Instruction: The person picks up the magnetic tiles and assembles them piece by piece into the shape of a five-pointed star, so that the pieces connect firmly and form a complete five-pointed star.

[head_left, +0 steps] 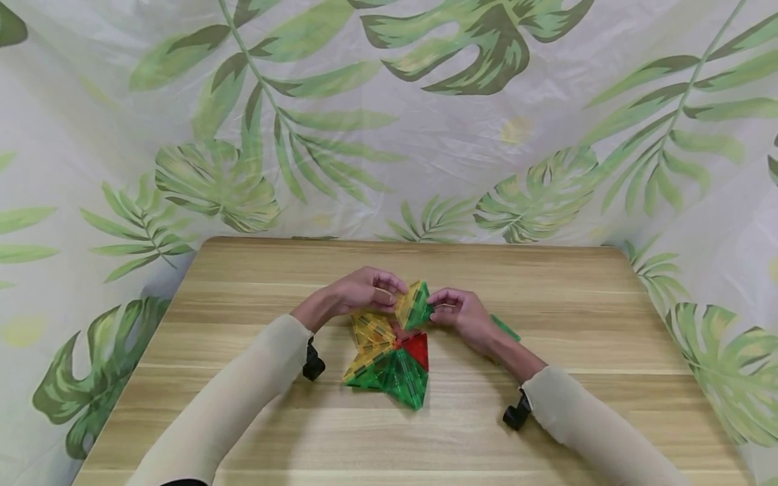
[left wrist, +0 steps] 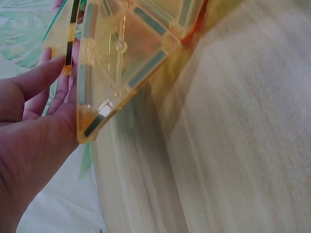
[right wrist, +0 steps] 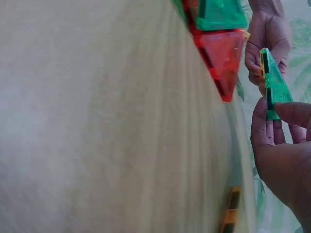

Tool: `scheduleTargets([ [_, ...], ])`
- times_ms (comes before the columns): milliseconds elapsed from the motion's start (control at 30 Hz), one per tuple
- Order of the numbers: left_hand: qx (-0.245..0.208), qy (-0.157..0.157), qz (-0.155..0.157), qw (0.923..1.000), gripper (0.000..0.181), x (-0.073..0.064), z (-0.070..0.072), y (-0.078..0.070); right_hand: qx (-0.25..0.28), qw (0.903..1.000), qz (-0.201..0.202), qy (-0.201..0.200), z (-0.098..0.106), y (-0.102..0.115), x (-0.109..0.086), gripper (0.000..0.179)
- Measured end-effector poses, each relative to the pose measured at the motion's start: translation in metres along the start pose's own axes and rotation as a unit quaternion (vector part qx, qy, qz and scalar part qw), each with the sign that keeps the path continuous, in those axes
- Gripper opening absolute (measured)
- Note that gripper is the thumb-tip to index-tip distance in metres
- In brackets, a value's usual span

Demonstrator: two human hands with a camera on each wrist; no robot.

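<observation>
Over the far side of a magnetic-tile structure, both hands hold a joined pair of triangular magnetic tiles. My left hand (head_left: pixel 363 290) pinches the yellow tile (head_left: pixel 405 305) between thumb and fingers. My right hand (head_left: pixel 467 316) pinches the green tile (head_left: pixel 420 309), its thumb on the tile's face in the right wrist view. The two tiles meet along one edge at an angle. Beneath, on the table, the structure has yellow triangles (head_left: pixel 372 329), green triangles (head_left: pixel 406 379) and a red triangle (head_left: pixel 417 347). In the left wrist view, its yellow side (left wrist: pixel 126 60) partly hides my left fingers.
Beyond my right forearm lies a green tile (head_left: pixel 506 328), partly hidden by it. A yellow-edged tile (right wrist: pixel 231 211) shows low in the right wrist view. The wooden table (head_left: pixel 255 418) ends at a leaf-patterned curtain (head_left: pixel 437 155).
</observation>
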State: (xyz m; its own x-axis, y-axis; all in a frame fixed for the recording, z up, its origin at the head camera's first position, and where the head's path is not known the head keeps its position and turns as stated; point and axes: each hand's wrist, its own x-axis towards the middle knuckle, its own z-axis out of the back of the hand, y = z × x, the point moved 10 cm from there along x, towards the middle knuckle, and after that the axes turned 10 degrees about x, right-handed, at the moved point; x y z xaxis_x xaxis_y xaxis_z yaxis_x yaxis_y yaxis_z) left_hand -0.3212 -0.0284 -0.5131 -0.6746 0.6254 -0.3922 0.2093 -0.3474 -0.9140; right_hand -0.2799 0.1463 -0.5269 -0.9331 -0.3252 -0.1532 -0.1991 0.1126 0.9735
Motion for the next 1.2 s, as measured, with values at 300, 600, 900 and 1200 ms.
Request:
scheduleTargets([
  [300, 0.054, 0.028, 0.002, 0.9982, 0.021, 0.003, -0.003, 0.006, -0.013, 0.9999, -0.003, 0.005, -0.01, -0.01, 0.001, 0.032],
  [600, 0.148, 0.031, -0.018, 0.9883, 0.017, 0.005, -0.002, 0.004, -0.064, 0.9977, 0.022, 0.004, -0.014, -0.01, 0.002, 0.031],
  [900, 0.185, 0.036, -0.025, 0.9818, 0.014, 0.004, -0.006, 0.003, -0.102, 0.9929, 0.06, 0.015, -0.023, -0.006, 0.006, 0.026],
  [1200, 0.216, 0.028, -0.04, 0.9752, 0.014, 0.0, -0.006, -0.002, -0.132, 0.9894, 0.058, 0.009, -0.022, -0.003, 0.006, 0.026],
])
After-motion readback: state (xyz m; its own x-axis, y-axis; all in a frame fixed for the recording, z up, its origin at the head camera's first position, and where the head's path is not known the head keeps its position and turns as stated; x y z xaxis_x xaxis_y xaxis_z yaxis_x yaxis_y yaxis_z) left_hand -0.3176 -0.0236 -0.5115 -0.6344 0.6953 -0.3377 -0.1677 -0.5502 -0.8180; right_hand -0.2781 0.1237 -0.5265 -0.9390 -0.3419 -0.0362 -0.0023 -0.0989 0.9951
